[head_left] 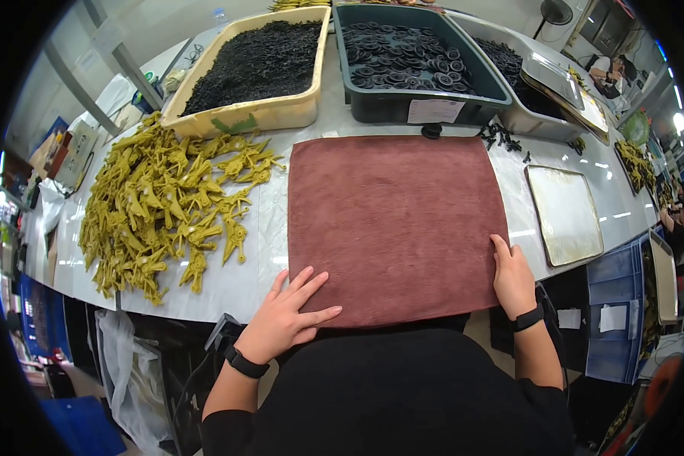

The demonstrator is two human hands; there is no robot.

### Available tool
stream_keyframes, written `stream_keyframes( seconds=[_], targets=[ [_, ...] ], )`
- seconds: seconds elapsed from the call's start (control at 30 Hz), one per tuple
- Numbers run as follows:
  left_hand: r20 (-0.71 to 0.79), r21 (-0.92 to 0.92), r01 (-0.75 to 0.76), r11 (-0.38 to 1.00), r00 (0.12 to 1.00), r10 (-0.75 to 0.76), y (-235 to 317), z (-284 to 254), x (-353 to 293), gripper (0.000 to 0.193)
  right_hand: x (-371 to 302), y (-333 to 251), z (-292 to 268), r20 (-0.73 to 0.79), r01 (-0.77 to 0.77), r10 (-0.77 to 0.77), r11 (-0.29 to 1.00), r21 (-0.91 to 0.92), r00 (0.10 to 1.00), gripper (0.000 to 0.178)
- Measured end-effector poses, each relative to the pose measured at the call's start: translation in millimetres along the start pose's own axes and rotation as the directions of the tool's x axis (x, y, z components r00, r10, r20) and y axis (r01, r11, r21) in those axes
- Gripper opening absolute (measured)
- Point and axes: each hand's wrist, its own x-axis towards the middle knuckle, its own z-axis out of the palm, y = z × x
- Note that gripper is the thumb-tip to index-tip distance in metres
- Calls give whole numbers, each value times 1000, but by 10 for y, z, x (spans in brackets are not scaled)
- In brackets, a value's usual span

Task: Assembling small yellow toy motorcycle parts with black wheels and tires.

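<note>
Fingers (310,289): left hand (280,318) splayed on maroon cloth (395,220); right hand (515,281) touching edge, grip unclear.

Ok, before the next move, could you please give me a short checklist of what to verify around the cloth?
1. Cloth spread flat: ok, no fold shows.
2. Left hand on the cloth: ok, fingers spread at its near left corner.
3. Right hand gripping the cloth: cannot tell; it is at the right edge, but a pinch is not clear.
4. Far edge free of the black disc: cannot tell; the disc sits right by it, contact unclear.
5. Small black pieces gathered up: not ok, some lie loose past the far right corner.
6. Metal tray apart from the cloth: ok, a gap shows.
</note>
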Motion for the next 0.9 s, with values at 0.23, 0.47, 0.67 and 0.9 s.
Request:
stream_keyframes(
  seconds=[0.23, 0.47, 0.67, 0.9],
  targets=[
    [-123, 10, -108, 994, 986, 108, 72, -185, 152, 33, 180, -279, -242, -427, 426, -319, 886, 184, 846, 21],
    [-222, 7, -568, 823, 801, 555, 512, -265, 780, 22, 277, -1238, -391, -16, 309, -658, 331, 892, 753, 28],
    [-405, 2, -747, 665, 607, 683, 814, -153, 957, 31, 405, -1805, -330, 293, -183, -859, 236, 954, 420, 37],
    [-302, -50, -771, 635, 618, 726, 913, -133, 998, 34, 444, -2027, -308, 362, -249, -900, 303, 920, 243, 32]
  ],
)
